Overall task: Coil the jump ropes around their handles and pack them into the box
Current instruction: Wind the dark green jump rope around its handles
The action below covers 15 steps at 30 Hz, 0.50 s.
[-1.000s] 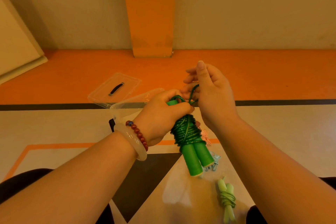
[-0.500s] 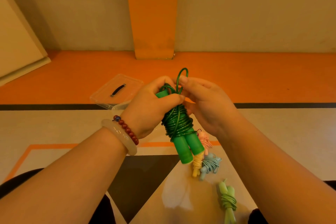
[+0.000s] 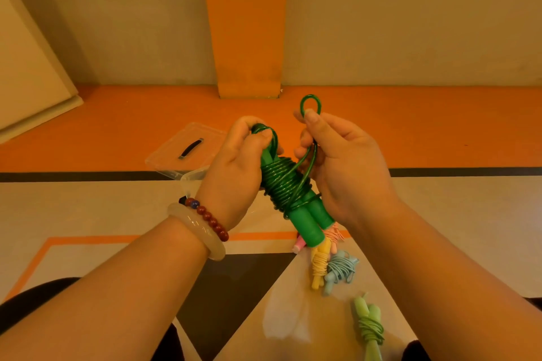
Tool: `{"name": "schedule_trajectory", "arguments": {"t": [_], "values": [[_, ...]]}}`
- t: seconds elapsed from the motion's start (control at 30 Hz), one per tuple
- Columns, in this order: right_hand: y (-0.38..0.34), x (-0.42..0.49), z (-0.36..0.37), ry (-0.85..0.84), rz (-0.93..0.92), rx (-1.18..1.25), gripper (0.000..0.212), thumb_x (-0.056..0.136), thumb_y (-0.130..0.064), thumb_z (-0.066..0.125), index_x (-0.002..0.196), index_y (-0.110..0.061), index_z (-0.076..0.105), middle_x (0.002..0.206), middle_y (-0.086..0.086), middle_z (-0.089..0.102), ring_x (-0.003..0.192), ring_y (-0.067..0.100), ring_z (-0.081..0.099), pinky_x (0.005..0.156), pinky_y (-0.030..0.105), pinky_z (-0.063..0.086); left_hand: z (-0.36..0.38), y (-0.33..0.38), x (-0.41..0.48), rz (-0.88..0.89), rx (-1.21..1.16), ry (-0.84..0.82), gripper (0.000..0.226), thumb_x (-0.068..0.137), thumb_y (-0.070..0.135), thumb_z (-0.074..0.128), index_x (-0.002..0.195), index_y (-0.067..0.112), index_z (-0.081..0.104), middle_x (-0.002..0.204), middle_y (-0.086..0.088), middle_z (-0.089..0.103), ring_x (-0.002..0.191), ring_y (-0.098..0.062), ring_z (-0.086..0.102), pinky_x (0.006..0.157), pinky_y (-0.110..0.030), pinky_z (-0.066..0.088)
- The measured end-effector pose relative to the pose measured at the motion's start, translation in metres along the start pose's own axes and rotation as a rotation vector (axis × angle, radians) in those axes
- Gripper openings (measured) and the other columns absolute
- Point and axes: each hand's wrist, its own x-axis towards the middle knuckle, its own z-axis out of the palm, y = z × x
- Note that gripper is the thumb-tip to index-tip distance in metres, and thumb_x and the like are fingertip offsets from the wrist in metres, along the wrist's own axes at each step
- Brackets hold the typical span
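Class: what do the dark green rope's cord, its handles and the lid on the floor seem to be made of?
Cord: probably glossy PVC or similar plastic; highlights glint along the coils.
Handles: matte, likely foam or soft plastic; no shine.
Lid: clear hard plastic; the floor shows through it.

both hands [image 3: 237, 167] coiling green jump rope [image 3: 289, 184]

The dark green jump rope [image 3: 286, 184] was held off the floor [image 3: 88, 214], cord wound tightly round its two paired handles, tilted, with a free loop [image 3: 311, 104] standing up at the far end. A pink rope [image 3: 335, 234], yellow rope [image 3: 319, 265], blue rope [image 3: 341, 271] and light green rope [image 3: 370, 328] lay coiled near right. The clear box [image 3: 190, 177] sat farther left, lid [image 3: 187, 146] beyond.
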Motion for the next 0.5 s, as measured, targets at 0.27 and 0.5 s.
{"name": "schedule_trajectory", "arguments": {"t": [0.27,0.5], "values": [[-0.0025,0.006,-0.0068,-0.199,0.068,-0.232,0.021,0.095,-0.016,0.052,0.089,-0.011,0.072,0.058,0.004,0.047,0.048,0.005,0.04,0.05,0.016,0.035,-0.0018,0.0047,-0.0034,0.077,0.043,0.028,0.014,0.092,0.01,0.039,0.091,0.022,0.046,0.077,-0.001,0.053,0.051,-0.003,0.044,0.042,-0.02,0.038],[-0.0035,0.0082,-0.0094,-0.196,0.044,-0.317,0.014,0.088,-0.01,0.061,0.093,-0.015,0.072,0.054,0.002,0.053,0.048,0.006,0.047,0.051,0.017,0.041,-0.0013,0.0092,-0.0049,0.106,0.092,-0.052,0.019,0.099,0.002,0.036,0.095,0.019,0.042,0.074,0.002,0.049,0.05,0.001,0.046,0.046,-0.014,0.039]]}}
